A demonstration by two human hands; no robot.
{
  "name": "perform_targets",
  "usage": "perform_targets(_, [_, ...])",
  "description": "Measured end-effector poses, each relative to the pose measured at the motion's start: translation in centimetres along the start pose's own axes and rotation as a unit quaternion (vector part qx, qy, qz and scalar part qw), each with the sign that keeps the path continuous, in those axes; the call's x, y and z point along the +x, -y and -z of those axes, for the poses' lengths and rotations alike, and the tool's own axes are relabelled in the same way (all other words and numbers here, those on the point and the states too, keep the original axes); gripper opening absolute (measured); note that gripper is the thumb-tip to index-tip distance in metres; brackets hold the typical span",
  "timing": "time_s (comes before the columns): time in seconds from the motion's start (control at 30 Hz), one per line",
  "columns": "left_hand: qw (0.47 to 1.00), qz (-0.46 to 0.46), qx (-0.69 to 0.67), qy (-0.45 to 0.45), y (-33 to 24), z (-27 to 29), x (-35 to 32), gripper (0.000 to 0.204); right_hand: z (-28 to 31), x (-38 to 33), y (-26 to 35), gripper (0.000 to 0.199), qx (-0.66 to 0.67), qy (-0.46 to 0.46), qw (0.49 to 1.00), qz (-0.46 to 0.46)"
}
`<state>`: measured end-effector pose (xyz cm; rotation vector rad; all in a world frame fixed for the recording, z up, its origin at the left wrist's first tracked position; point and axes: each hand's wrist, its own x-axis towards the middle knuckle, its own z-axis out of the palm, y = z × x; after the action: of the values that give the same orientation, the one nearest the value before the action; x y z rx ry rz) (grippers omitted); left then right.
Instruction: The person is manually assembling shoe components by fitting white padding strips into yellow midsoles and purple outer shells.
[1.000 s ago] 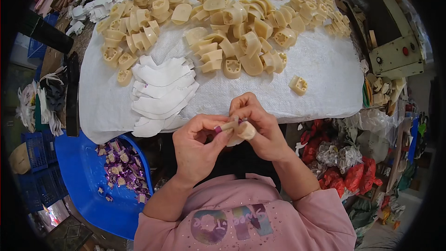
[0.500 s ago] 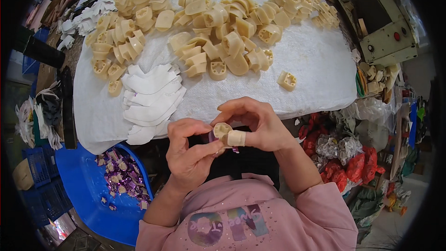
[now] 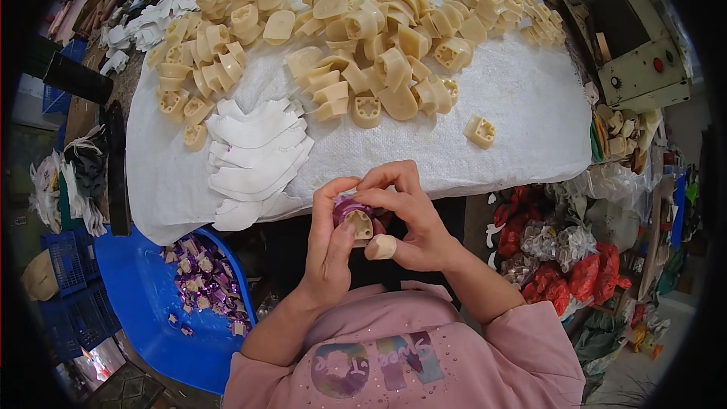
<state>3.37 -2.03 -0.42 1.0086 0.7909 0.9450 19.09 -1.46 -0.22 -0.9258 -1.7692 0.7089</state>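
In front of my chest, my left hand (image 3: 331, 246) grips a beige plastic shoe heel (image 3: 364, 227), its hollowed, holed end facing up. A shiny purple covering (image 3: 346, 207) wraps round the heel's far and left side. Fingers of my right hand (image 3: 413, 221) press on the heel and covering from the far right; its thumb, wrapped in beige tape, sticks out beside the heel. Just beyond my hands, white cut pieces (image 3: 261, 153) lie overlapped in a fan on the cloth-covered table (image 3: 409, 153). A lone beige heel (image 3: 479, 131) lies to the right of them.
Heaps of bare beige heels (image 3: 394, 68) cover the table's far half. At lower left, a blue tub (image 3: 144, 326) holds many purple-covered heels (image 3: 204, 280). Red and clear plastic bags (image 3: 583, 271) lie at the right. A machine with a red button (image 3: 644, 72) stands at far right.
My left hand has shifted right and closed round the heel. The purple covering now shows round the heel's far side, and my right thumb has moved off the heel.
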Motion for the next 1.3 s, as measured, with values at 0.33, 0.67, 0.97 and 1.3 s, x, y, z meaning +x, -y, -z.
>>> perform_targets(0.33, [0.996, -0.063, 0.052, 0.021, 0.0, -1.6, -0.3, 0.078, 0.0, 0.4, -0.7, 0.014, 0.398, 0.128, 0.865, -0.278])
perform_targets(0.67, [0.975, -0.138, 0.123, -0.126, 0.7, -1.0, 0.5, 0.048, -3.3, -1.2, -0.1, 0.034, 0.334, -0.018, 0.932, -0.139])
perform_targets(0.97, [0.977, -0.156, 0.098, -0.110, 1.1, -1.2, 0.5, 0.048, -3.6, -0.6, 0.0, 0.033, 0.218, -0.055, 0.970, -0.088])
perform_targets(1.3, [0.976, -0.100, 0.191, -0.032, -0.4, 0.4, 0.6, 0.082, -0.2, 1.4, 0.8, 0.036, -0.074, -0.005, 0.993, -0.087])
